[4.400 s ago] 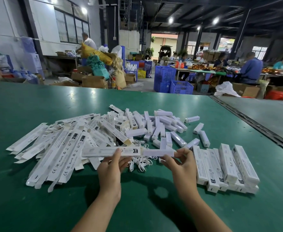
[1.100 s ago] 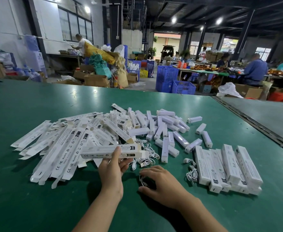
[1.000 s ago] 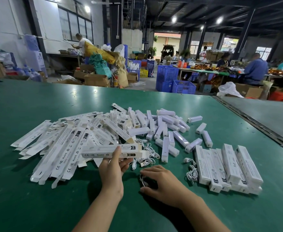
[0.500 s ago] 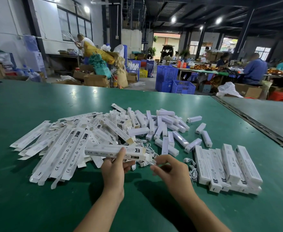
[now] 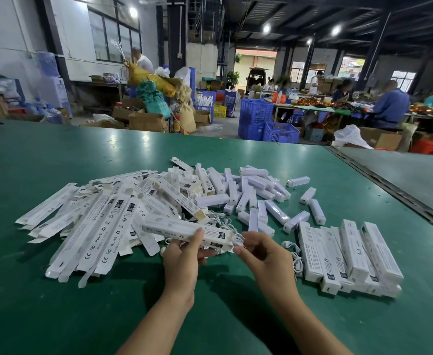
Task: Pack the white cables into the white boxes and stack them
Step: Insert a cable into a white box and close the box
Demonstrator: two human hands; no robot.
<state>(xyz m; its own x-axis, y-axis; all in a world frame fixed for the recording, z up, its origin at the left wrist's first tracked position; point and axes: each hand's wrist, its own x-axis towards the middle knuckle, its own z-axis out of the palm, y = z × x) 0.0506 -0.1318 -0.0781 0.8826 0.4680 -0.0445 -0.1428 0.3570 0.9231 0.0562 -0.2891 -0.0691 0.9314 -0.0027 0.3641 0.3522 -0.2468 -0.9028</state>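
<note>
Head view: left hand (image 5: 182, 254) grips open white box (image 5: 184, 229) above green table (image 5: 56, 162). Right hand (image 5: 261, 254) pinches coiled cable (image 5: 235, 238) at box mouth, not yet inside. Packed boxes (image 5: 351, 257) stacked right. Many flat cartons (image 5: 102, 221) and loose cables (image 5: 293, 253) unpacked.

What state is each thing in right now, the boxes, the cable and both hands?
Held box: right end open, off the table.
Cable: at box mouth.
Flat boxes: unassembled, heaped.
Packed boxes: closed, stacked.
Left hand: grips held box.
Right hand: pinches cable.
</note>
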